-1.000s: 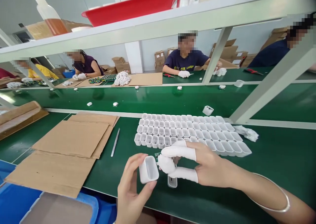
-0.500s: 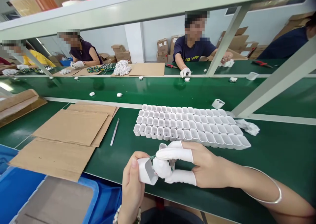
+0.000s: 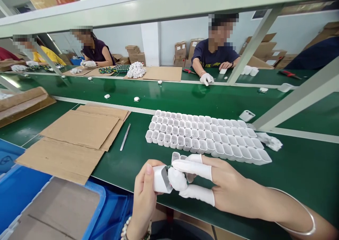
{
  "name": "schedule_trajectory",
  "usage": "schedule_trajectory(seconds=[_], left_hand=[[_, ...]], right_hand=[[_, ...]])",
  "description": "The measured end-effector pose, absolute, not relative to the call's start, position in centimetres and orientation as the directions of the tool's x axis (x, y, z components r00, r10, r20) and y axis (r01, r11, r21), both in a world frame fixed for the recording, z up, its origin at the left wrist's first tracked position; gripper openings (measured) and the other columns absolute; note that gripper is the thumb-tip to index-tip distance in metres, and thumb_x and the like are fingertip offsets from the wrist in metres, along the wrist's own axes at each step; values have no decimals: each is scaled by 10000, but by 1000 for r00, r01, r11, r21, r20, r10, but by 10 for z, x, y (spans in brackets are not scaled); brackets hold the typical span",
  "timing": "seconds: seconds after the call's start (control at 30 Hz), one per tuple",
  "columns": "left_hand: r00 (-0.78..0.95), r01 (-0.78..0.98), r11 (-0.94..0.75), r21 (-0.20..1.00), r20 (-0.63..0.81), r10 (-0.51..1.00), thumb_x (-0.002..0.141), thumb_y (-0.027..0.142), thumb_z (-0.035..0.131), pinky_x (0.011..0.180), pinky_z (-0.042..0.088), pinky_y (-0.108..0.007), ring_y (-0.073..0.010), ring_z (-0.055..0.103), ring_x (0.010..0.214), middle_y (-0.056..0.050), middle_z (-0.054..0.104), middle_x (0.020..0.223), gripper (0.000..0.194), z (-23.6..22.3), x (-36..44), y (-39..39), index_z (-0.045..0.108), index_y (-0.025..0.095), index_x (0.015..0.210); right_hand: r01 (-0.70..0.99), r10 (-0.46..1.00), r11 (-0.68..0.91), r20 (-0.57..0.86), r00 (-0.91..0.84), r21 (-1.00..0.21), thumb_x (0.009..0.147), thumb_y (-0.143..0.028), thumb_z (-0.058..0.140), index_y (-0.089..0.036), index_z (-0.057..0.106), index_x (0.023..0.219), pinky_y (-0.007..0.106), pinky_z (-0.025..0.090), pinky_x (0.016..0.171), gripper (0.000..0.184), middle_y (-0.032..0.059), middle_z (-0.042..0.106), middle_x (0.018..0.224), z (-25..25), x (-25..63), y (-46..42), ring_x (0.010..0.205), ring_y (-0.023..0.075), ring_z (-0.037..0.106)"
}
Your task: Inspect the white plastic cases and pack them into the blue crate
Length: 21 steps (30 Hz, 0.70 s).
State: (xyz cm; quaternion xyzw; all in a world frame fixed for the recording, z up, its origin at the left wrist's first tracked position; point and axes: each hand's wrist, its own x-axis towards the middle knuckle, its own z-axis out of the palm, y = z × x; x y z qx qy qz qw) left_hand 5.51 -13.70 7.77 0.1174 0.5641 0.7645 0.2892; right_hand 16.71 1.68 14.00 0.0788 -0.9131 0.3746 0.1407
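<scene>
And there was the left hand (image 3: 145, 185), thumb and fingers closed round a white case (image 3: 160, 180), its mouth turned to the right hand (image 3: 233, 187)! That right hand, fingers in white covers, was partly open, pinching a white lump (image 3: 177, 179) right at the case's mouth; whether it touched the rim, you couldn't tell. Just beyond, rows of white cups (image 3: 205, 136) stood packed on the green bench (image 3: 302, 173), tweezers (image 3: 125, 137) lay between them and the cardboard sheets (image 3: 79, 127), and across the way hung a co-worker's gloved hand (image 3: 206, 79)
</scene>
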Motion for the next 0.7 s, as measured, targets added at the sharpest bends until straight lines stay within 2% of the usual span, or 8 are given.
schedule_trajectory(seconds=[0.23, 0.43, 0.53, 0.63, 0.7], left_hand=[[-775, -300, -157, 941, -145, 616, 854, 620, 550, 393, 304, -151, -66, 388, 485, -5, 522, 640, 497, 76, 57, -136, 653, 136, 812], [-707, -365, -158, 918, -163, 688, 849, 646, 537, 393, 297, -146, -55, 349, 473, 14, 471, 611, 523, 73, 55, -136, 634, 133, 828], [-711, -355, -162, 921, -153, 687, 865, 636, 522, 393, 290, -146, -55, 347, 471, 13, 467, 601, 519, 73, 54, -137, 629, 131, 822], [-731, -351, -175, 920, -152, 665, 865, 638, 518, 389, 283, -149, -55, 340, 457, 13, 468, 580, 525, 72, 55, -138, 631, 128, 817], [-750, -351, -190, 917, -154, 643, 857, 645, 524, 389, 287, -152, -57, 346, 454, 10, 474, 579, 531, 71, 55, -138, 632, 127, 817]], right_hand=[[-164, -29, 775, 225, -974, -610, 950, -266, 566, -279, 506, 1335, 265, 515, 729, 390, 36, 620, 975, 141, 170, 16, 794, 147, 598], [-129, -6, 755, 189, -982, -642, 960, -258, 539, -279, 498, 1337, 281, 521, 754, 379, 29, 615, 965, 141, 169, 15, 825, 150, 603], [-90, 32, 733, 167, -985, -674, 950, -287, 565, -272, 442, 1363, 275, 524, 716, 432, 12, 628, 937, 141, 169, 12, 797, 146, 607], [-114, 66, 792, 270, -961, -599, 946, -306, 573, -228, 457, 1313, 284, 508, 651, 392, 20, 647, 893, 136, 167, 10, 742, 157, 609], [-194, 11, 878, 424, -906, -437, 961, -296, 548, -196, 507, 1243, 304, 481, 625, 303, 38, 654, 847, 129, 166, 9, 708, 172, 601]])
